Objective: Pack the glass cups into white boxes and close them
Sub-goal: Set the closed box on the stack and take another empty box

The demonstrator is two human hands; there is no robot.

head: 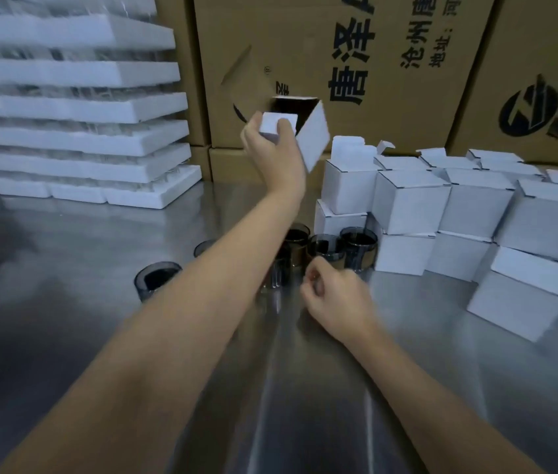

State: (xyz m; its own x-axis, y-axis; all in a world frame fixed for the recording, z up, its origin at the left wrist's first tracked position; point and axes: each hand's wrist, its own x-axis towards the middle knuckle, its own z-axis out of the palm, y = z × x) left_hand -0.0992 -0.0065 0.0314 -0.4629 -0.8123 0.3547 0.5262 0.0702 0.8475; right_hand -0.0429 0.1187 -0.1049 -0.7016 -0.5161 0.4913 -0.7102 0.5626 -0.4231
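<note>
My left hand (pixel 272 148) is raised above the steel table (pixel 322 405) and grips an open white box (pixel 311 135), thumb over one flap, the dark inside facing up. My right hand (pixel 335 299) hovers low over the table with its fingers curled, next to several dark glass cups (pixel 358 246). Whether it holds anything is unclear. One more cup (pixel 156 278) stands apart at the left, and another (pixel 202 248) is half hidden behind my left forearm. White boxes (pixel 411 200) are piled at the right, some with flaps up.
Stacked white foam trays (pixel 76 107) stand at the back left. Large brown cartons (pixel 373 63) form a wall behind the table.
</note>
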